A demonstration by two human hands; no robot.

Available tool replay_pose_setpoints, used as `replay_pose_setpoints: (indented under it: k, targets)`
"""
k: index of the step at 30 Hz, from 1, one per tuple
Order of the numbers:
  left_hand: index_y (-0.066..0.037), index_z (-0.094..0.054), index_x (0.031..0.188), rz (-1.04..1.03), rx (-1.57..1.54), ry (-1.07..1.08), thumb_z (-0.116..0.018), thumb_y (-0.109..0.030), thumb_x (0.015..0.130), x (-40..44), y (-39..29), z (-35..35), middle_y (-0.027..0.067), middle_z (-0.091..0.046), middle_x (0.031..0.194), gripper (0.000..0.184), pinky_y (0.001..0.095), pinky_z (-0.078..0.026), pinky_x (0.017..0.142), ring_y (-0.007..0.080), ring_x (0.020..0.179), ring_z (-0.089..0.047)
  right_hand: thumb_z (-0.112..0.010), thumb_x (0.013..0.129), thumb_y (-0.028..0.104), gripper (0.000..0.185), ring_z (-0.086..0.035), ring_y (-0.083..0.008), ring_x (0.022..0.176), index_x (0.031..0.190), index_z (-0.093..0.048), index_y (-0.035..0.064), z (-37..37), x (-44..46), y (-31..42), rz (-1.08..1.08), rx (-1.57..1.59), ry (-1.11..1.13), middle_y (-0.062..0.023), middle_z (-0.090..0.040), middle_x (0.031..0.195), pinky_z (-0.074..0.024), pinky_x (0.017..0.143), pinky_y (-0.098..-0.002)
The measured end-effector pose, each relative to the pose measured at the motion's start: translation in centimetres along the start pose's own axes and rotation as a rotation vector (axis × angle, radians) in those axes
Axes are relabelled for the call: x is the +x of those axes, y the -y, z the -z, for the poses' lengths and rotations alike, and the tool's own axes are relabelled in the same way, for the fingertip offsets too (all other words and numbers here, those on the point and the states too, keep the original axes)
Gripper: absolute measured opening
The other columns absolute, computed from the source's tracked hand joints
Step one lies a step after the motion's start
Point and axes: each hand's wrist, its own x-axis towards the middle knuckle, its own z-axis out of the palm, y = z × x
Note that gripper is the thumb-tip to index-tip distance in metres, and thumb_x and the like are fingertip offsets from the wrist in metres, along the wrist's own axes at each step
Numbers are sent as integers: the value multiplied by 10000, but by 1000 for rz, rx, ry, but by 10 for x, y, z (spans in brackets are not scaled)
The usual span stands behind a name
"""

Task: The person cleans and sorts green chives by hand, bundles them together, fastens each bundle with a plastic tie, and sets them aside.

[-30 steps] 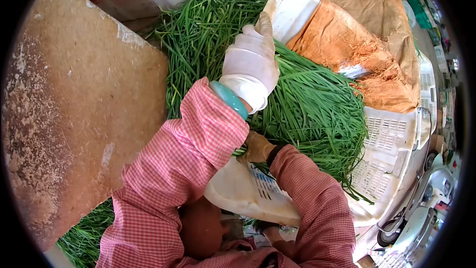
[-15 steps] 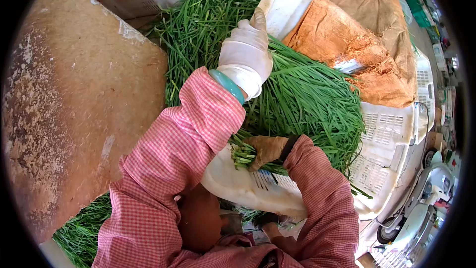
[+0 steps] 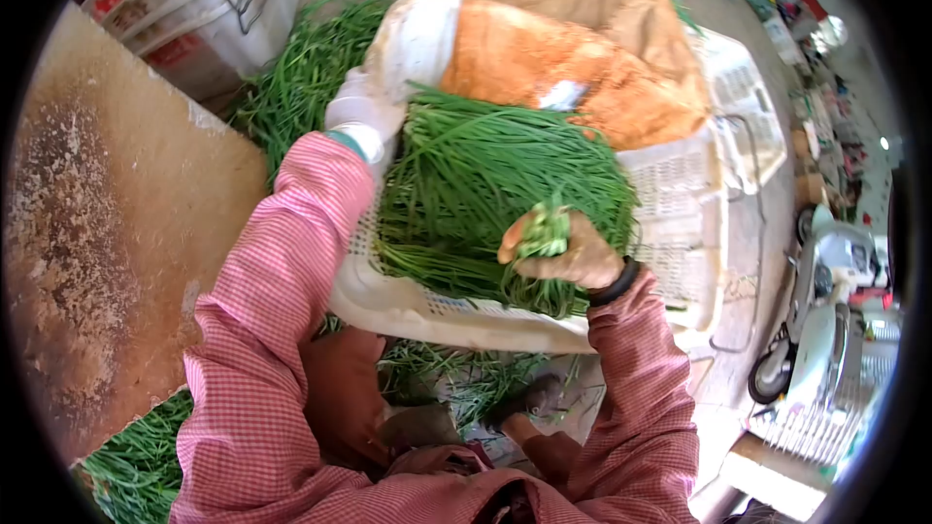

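Observation:
My right hand (image 3: 571,250), in a brown glove with a black band at the wrist, grips a bunch of green stalks (image 3: 546,231), cut ends upward, over the near right part of the white crate (image 3: 456,322). Long green leaves (image 3: 485,155) lie in the crate. My left hand (image 3: 363,109), in a whitish glove, is at the crate's far left corner, beside the leaves. Its fingers are blurred against the white rim, so their pose is unclear. An orange-brown cloth (image 3: 544,53) covers the crate's far side.
A worn brown board (image 3: 126,233) stands at the left. White buckets (image 3: 204,29) are at the back left, near loose greens (image 3: 306,68). Another white crate (image 3: 748,97) is at the right, with a parked scooter (image 3: 820,320) beyond. More greens litter the floor below.
My right hand has moved right and up with the bunch, whose cut ends now point up. My left hand has moved left to the crate's corner. The view has shifted, showing more crate.

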Motion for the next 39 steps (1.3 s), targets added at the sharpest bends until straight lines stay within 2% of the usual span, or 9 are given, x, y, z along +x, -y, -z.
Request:
replay_pose_setpoints:
  k: [3, 7, 14, 20, 22, 25, 31, 35, 39]
  targets:
    - [-180, -183, 1321, -82, -136, -26, -536, -521, 693, -3, 15, -9, 216, -387, 1202, 798, 366, -399, 852, 349, 1015, -470, -711, 655, 79, 303, -583, -168, 806, 911, -552, 47, -1, -64, 57, 215, 23, -353, -68, -606, 847, -479, 724, -286]
    - [-115, -192, 1332, 46, -321, 169, -648, -169, 669, -44, 22, 14, 175, -322, 1297, 807, 271, -274, 972, 269, 1192, -328, -640, 668, 226, 348, -505, -143, 724, 941, -500, 60, -26, -159, 158, 511, -199, -915, -41, -525, 811, -424, 691, -261]
    - [-89, -352, 1267, -31, -1286, 81, -633, -204, 745, -109, 13, 109, 135, -370, 1280, 604, 356, -230, 991, 239, 1173, -361, -495, 803, 177, 278, -538, -251, 938, 1026, -488, 10, -136, -330, 242, 1244, -75, -945, -132, -561, 903, -430, 864, -414]
    - [-2, -154, 1314, -862, -1482, 234, -549, -530, 712, -245, -79, 211, 180, -248, 1339, 893, 424, -114, 1031, 262, 1254, -219, -618, 731, 74, 289, -578, -194, 831, 1001, -516, 55, -165, -266, 172, 462, -181, -617, -82, -583, 898, -487, 774, -329]
    - [-13, -36, 1332, -1451, -609, -179, -573, -529, 698, -252, -87, 163, 174, -162, 1372, 978, 412, -94, 1034, 271, 1278, -141, -650, 703, 64, 297, -586, -176, 786, 975, -532, 46, -169, -250, 165, 411, -47, -534, -65, -595, 881, -492, 750, -312]
    - [-50, -230, 1303, -785, -1506, 852, -729, -402, 597, -362, -103, 111, 121, -322, 1282, 933, 403, -228, 989, 254, 1200, -277, -667, 693, 70, 304, -582, -169, 775, 974, -552, 47, -193, -208, 168, 262, -185, -416, -67, -611, 859, -473, 710, -289]
    - [-14, -501, 1024, 26, -2182, 411, -636, -234, 680, -382, -34, 147, 86, -559, 962, 430, 353, -460, 765, 207, 865, -549, -711, 618, 444, 1080, -223, -278, 1243, 1319, -34, -20, -272, -96, 180, 305, -717, -139, -231, -247, 1316, -251, 992, -312]
    - [-34, -507, 1028, 20, -2377, -17, -600, -255, 734, -345, 22, 210, 78, -563, 967, 380, 373, -446, 803, 221, 893, -544, -712, 525, 554, 1235, -284, -289, 1214, 1304, 37, -44, -287, -71, 146, 356, -815, 95, -260, -264, 1294, -258, 991, -313]
    - [-39, -525, 998, 164, -2019, 285, -575, -155, 757, -337, 18, 195, 55, -575, 950, 272, 316, -433, 808, 175, 869, -546, -753, 547, 426, 1069, -441, -312, 1080, 1298, -133, -14, -281, -85, 92, 392, -550, -157, -209, -445, 1158, -371, 893, -320]
